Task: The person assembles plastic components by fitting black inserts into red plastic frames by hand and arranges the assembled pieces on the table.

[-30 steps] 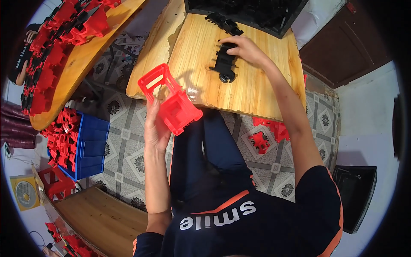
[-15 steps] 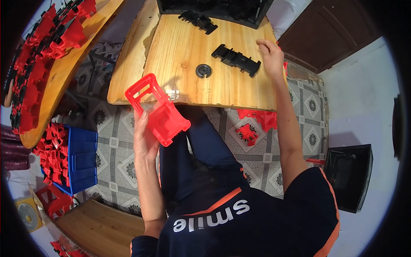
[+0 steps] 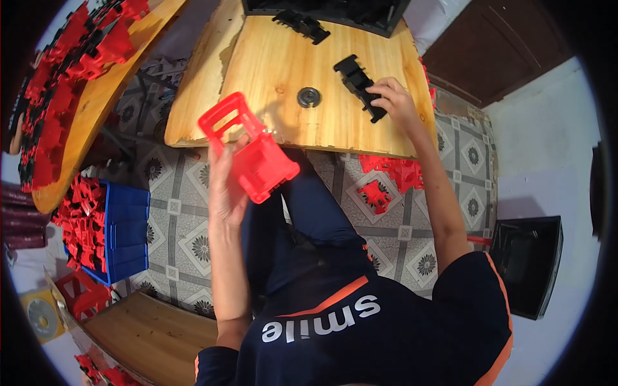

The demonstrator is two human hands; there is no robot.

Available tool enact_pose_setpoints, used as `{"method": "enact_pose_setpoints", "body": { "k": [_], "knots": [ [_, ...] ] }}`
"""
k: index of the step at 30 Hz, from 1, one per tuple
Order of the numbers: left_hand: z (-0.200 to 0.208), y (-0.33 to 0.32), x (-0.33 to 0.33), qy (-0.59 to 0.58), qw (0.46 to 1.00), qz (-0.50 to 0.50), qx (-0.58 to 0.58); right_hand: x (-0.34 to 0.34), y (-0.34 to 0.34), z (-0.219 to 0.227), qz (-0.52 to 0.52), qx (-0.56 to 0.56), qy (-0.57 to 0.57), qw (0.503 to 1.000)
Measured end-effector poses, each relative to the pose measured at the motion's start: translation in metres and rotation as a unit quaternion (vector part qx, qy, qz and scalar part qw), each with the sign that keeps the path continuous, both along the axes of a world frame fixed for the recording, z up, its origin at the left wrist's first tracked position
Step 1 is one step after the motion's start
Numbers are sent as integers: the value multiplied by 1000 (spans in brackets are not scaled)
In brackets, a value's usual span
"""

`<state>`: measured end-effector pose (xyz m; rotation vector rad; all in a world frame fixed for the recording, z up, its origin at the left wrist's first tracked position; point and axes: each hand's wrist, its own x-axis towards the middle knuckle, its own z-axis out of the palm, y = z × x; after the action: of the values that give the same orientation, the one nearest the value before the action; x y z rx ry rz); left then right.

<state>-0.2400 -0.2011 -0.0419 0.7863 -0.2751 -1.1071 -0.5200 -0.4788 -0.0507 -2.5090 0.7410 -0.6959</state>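
In the head view, the right hand (image 3: 393,103) rested on the near end of the black ribbed strip (image 3: 358,85), fingers closing on it; the strip lay flat on the wooden surface (image 3: 270,71), just right of the black round washer (image 3: 309,97), its long axis slanting away and leftward from that hand. The left hand (image 3: 225,186) gripped the red plastic frame (image 3: 248,151) off the surface's near edge, handle end pointing up-left, farther from the strip.

Bare tabletop (image 3: 277,71) around lone black wheel (image 3: 309,97)
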Motion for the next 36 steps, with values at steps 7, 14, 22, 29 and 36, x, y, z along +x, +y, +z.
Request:
{"method": "enact_pose_setpoints", "body": {
  "k": [7,14,22,29,36],
  "knots": [
    [-1,-14,-11,-40,999,-4,-23,72,133,80,102,-85,-80,988],
    [-1,-2,-6,-23,999,-17,-40,114,177,75,165,-123,-105,973],
    [3,-8,-10,-35,995,-36,-88,123,177,69,155,-142,-99,973],
    [22,6,-13,-163,984,-72,-26,154,166,59,87,311,-330,887],
    [24,26,-32,-381,915,128,-33,163,173,63,157,353,-248,889]
  ]
}}
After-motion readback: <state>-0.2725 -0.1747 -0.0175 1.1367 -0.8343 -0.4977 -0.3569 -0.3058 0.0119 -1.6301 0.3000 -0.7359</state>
